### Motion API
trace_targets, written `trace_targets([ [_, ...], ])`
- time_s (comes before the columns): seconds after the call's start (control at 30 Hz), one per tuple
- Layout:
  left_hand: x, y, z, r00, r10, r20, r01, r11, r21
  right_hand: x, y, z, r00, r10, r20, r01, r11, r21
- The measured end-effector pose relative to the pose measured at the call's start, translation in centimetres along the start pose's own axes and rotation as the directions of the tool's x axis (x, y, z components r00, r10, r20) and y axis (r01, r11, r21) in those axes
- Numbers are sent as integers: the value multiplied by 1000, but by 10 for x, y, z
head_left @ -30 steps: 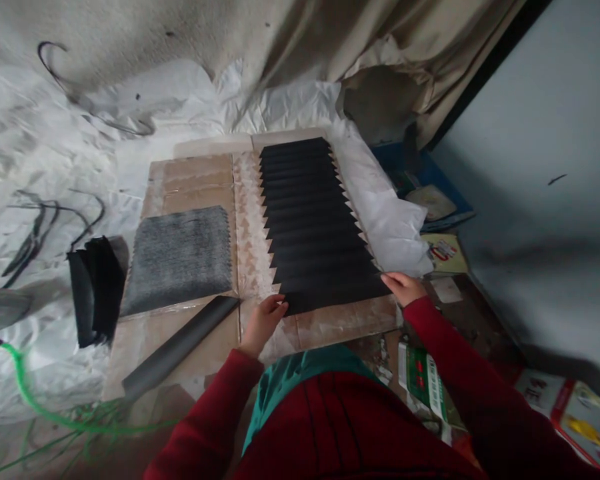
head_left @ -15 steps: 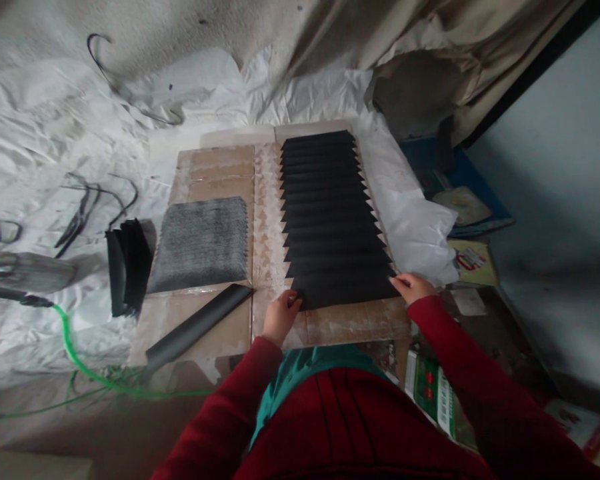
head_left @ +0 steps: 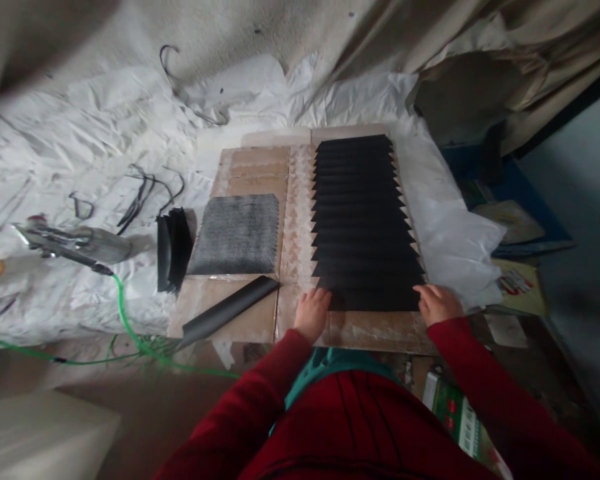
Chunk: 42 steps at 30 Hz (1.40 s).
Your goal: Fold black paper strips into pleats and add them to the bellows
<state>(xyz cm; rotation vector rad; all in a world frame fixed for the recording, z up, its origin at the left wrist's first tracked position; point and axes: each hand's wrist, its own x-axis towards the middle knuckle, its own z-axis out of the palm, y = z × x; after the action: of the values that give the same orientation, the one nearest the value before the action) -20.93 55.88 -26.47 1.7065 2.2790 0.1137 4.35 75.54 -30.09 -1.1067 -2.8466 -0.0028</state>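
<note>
Touching the near left corner of the pleated black sheet (head_left: pixel 363 220) with the left grip (head_left: pixel 314 313), and its near right corner with the right grip (head_left: pixel 439 305). In so dim and soft a view, cannot tell whether pinching the edge or only pressing on it. Lying at full length on the cardboard (head_left: pixel 258 160), with sawtooth pleats fanned down both sides of the pleated black sheet.

Judging by that, nearly done with laying it out; left, at the least, with both near corners to release. Also without any pale coating like that on the grey-dusted sheet (head_left: pixel 237 235), just left of the pleated black sheet. To its near left, a folded black strip (head_left: pixel 230 308); farther left of it, a black bundle (head_left: pixel 174 250), then a spray gun (head_left: pixel 100 245) with a green hose (head_left: pixel 121 303) on the white-covered surface (head_left: pixel 60 313).
</note>
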Motion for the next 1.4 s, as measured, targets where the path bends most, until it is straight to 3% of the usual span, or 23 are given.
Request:
trace_targets([
  [0.1, -9, -7, 1, 999, 33, -1, -33, 999, -30, -8, -1, 3, 999, -19, -29, 19, 1000, -18],
  [0.2, -26, -30, -6, 1000, 4, -18, -6, 994, -105, -10, -1, 0, 998, -14, -61, 13, 1000, -9],
  [0.3, -47, -71, -18, 986, -153, -71, 142, 980, -141, -7, -5, -9, 994, 16, -110, -12, 999, 37],
  [0.4, -64, -114, -24, 930, -345, -129, 329, 935, -134, -2, -18, -19, 987, 35, -157, -24, 997, 70],
  [0.53, -74, -148, -20, 911, -411, -41, 405, 907, -118, 0, -43, -26, 982, -3, -186, 23, 994, 104],
  [0.6, -76, -152, -16, 923, -384, -24, 379, 918, -115, 0, -53, -29, 981, -27, -194, 51, 992, 116],
  [0.73, -80, -155, -11, 932, -323, -161, 296, 939, -174, -2, -65, -33, 979, -64, -193, 88, 988, 123],
  [0.8, -81, -158, -11, 930, -326, -170, 292, 936, -197, -2, -68, -36, 979, -83, -187, 107, 987, 121],
  [0.97, -78, -174, -17, 946, -321, -51, 302, 925, -229, -4, -79, -41, 985, -110, -131, 128, 983, 133],
  [1.2, -74, -192, -23, 965, -258, 47, 253, 869, -425, -11, -87, -39, 989, -130, -72, 141, 972, 189],
  [1.4, -72, -200, -26, 937, -330, 113, 342, 805, -485, -12, -90, -34, 991, -130, 17, 120, 953, 279],
])
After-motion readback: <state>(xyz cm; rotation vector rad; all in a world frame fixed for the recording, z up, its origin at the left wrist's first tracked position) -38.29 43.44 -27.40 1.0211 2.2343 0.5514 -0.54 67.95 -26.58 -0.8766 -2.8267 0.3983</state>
